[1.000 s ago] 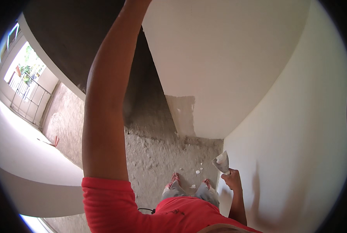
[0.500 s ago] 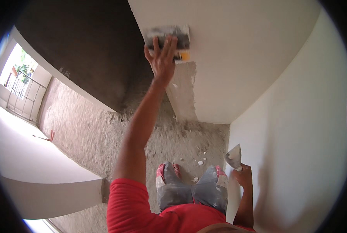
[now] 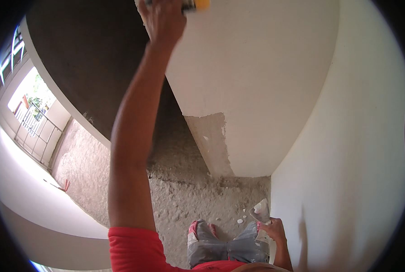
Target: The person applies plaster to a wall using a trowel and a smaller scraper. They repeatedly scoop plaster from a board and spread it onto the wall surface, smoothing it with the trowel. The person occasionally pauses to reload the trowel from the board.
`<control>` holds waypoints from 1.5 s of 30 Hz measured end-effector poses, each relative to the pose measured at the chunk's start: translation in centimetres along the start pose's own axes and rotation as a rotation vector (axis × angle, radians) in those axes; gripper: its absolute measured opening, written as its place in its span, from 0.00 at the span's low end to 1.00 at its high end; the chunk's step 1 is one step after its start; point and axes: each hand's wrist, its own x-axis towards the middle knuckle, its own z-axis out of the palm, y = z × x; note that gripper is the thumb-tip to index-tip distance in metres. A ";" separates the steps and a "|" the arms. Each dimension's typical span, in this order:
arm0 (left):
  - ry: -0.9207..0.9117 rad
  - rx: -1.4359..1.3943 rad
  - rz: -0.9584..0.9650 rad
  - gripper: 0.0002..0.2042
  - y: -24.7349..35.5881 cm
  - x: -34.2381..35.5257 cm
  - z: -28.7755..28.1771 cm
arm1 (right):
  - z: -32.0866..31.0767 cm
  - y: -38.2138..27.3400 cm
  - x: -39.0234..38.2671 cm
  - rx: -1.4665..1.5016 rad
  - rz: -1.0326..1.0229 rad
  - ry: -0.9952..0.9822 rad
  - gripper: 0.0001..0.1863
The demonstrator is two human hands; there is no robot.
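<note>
At the upper edge, my left hand (image 3: pixel 163 22) is wrapped round a wide plastering trowel (image 3: pixel 201 4) with a black and yellow grip, against the pale wall (image 3: pixel 252 77) in front of me. Most of that tool is cut off by the picture's edge. The wall's lower left part shows a rough grey-beige patch (image 3: pixel 210 138) beneath a smooth white coat. Down by my right knee, my right hand (image 3: pixel 276 230) grips a putty knife (image 3: pixel 259 211) with a triangular blade, pointing up. White paste sits on the blade.
A dark opening (image 3: pixel 89 59) borders the wall's left edge. On the right stands a white wall (image 3: pixel 347 163). The rough floor (image 3: pixel 179 199) carries small white lumps (image 3: pixel 240 221) near my feet. Far left are a metal railing (image 3: pixel 38 131) and a bright window (image 3: pixel 32 95).
My left hand has travelled up the wall with the plastering trowel, and fresh white covers more of the patch's upper part. My right hand with the putty knife sits lower in the picture.
</note>
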 end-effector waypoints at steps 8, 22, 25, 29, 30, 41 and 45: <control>-0.199 -0.073 -0.083 0.31 0.0 6.1 1.3 | -0.4 0.0 -0.4 -0.053 -0.017 -0.043 0.22; -0.453 -0.296 -0.162 0.41 14.7 -36.4 1.7 | 1.2 3.7 1.4 0.027 -0.009 -0.029 0.21; -0.521 -0.240 -0.106 0.41 15.0 -41.5 0.1 | 1.5 4.0 1.4 0.046 0.025 -0.046 0.21; -0.651 -0.314 -0.083 0.39 12.8 -39.0 -3.6 | 0.4 2.8 0.6 0.060 0.028 -0.074 0.21; -0.628 -0.304 -0.077 0.40 11.4 -35.6 -4.2 | 0.5 3.4 0.6 0.032 0.042 -0.068 0.20; -0.128 0.035 -0.064 0.36 -5.3 -3.8 1.2 | -0.2 -0.3 0.9 -0.012 -0.102 -0.078 0.20; -0.210 -0.007 -0.134 0.34 -2.5 -5.8 0.0 | 0.3 0.2 1.4 -0.062 -0.132 -0.064 0.20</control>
